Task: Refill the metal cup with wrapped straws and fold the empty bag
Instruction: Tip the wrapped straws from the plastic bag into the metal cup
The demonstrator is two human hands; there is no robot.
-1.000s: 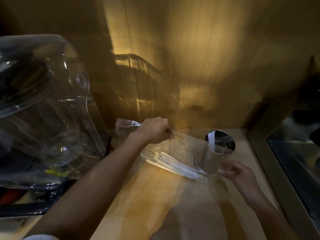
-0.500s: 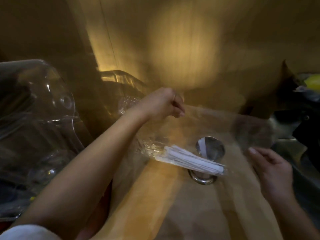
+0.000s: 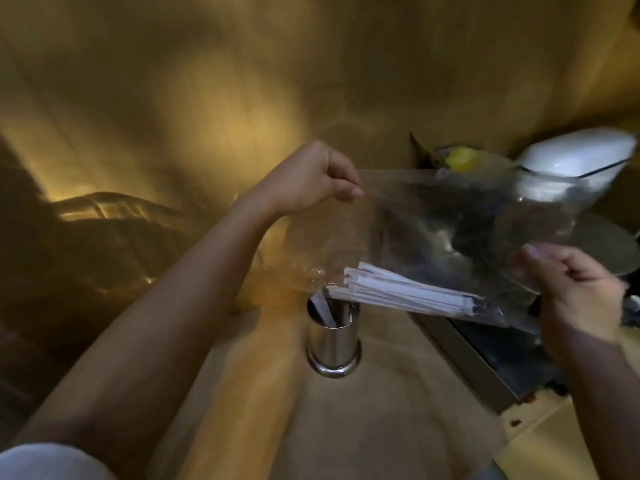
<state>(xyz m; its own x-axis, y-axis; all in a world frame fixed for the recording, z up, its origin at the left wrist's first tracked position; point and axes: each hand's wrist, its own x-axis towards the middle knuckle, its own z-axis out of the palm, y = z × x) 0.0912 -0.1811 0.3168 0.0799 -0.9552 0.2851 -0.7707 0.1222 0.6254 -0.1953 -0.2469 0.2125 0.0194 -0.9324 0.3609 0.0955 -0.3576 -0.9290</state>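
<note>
Both hands, left (image 3: 308, 181) and right (image 3: 575, 289), pinch bag (image 3: 450, 230) tilted at 3 o'clock above cup (image 3: 333, 336); straws (image 3: 408, 294) may overshoot onto desk (image 3: 381, 427).

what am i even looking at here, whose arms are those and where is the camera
There is no machine here: the arms belong to a person, and the camera is worn on their head, looking forward and down, so its wide lens bends the edges of the picture.

The left hand pinches one top corner of a clear plastic bag, and the right hand grips the other side, so the bag hangs in the air between them. A bundle of wrapped straws lies inside it, its near end right above a shiny metal cup.

The cup stands upright on a wooden counter and already has a few straws in it. The things behind the bag on the right are too blurred to name.
</note>
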